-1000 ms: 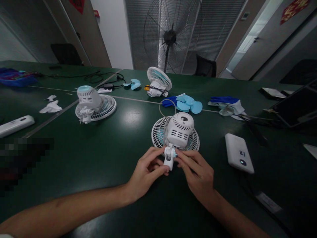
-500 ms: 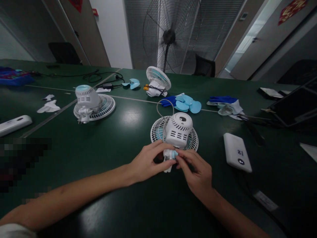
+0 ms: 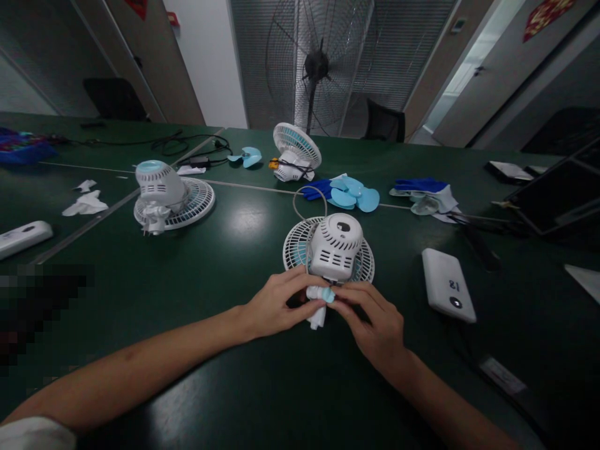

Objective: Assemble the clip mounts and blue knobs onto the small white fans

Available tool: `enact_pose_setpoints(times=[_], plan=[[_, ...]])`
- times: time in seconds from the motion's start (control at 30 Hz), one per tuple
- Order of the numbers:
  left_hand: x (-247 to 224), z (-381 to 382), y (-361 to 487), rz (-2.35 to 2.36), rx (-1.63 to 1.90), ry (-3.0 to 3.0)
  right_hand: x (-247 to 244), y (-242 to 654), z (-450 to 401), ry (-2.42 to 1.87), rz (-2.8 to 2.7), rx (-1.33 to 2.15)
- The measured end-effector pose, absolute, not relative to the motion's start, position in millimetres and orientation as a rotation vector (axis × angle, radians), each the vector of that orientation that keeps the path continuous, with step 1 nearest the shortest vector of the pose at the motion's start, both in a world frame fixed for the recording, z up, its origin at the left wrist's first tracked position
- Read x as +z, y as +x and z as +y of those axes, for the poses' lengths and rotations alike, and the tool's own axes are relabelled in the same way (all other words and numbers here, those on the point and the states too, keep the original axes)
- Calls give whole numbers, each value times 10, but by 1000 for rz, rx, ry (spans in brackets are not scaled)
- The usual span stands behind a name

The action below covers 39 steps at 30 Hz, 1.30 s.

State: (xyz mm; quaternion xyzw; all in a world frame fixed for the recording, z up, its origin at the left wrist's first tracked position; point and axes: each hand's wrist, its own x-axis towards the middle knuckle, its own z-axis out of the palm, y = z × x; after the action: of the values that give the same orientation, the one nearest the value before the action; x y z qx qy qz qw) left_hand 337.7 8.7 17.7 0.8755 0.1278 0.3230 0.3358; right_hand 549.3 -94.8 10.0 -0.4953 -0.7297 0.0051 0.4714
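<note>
A small fan (image 3: 337, 247) lies grille down on the dark green table, its white motor housing upward. Just in front of the housing, my left hand (image 3: 281, 303) pinches the white clamp part (image 3: 315, 315) from the left. At the right end of that part is a light blue knob (image 3: 328, 294), and the fingers of my right hand (image 3: 372, 315) are closed on it. A thin grey cable (image 3: 296, 199) loops up behind the housing. My fingertips hide some of the clamp part.
Another upturned fan (image 3: 162, 187) is at the left, a third fan (image 3: 296, 153) at the back. Light blue blades (image 3: 355, 194) and blue-white gloves (image 3: 424, 195) lie behind. A white power bank (image 3: 449, 284) is at the right, a white device (image 3: 23, 237) far left.
My right hand's fingers have shifted around the blue knob, which shows at a different angle. The view has moved slightly. Both hands keep their hold.
</note>
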Motion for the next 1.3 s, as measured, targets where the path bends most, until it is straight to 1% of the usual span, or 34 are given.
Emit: enact_pose_setpoints(times=[0.13, 0.3, 0.5, 0.63, 0.83, 0.97, 1.17, 1.3], plan=[[192, 76, 3394, 316, 842, 2320, 154, 5461, -920, -1262, -1770, 132], [208, 76, 3392, 339, 876, 2306, 146, 5477, -969, -1230, -1782, 180], [204, 88, 3386, 348, 901, 2309, 64, 5504, -992, -1192, -1895, 42], [194, 91, 3385, 349, 894, 2318, 55, 5486, -980, -1234, -1857, -13], [182, 84, 3385, 333, 860, 2359, 106, 5450, -944, -1329, -1779, 77], [212, 74, 3391, 320, 851, 2350, 127, 5441, -949, -1303, -1830, 67], [207, 81, 3397, 330, 927, 2350, 113, 5478, -1015, -1228, -1814, 88], [190, 94, 3390, 344, 931, 2355, 84, 5485, -1001, -1246, -1840, 35]])
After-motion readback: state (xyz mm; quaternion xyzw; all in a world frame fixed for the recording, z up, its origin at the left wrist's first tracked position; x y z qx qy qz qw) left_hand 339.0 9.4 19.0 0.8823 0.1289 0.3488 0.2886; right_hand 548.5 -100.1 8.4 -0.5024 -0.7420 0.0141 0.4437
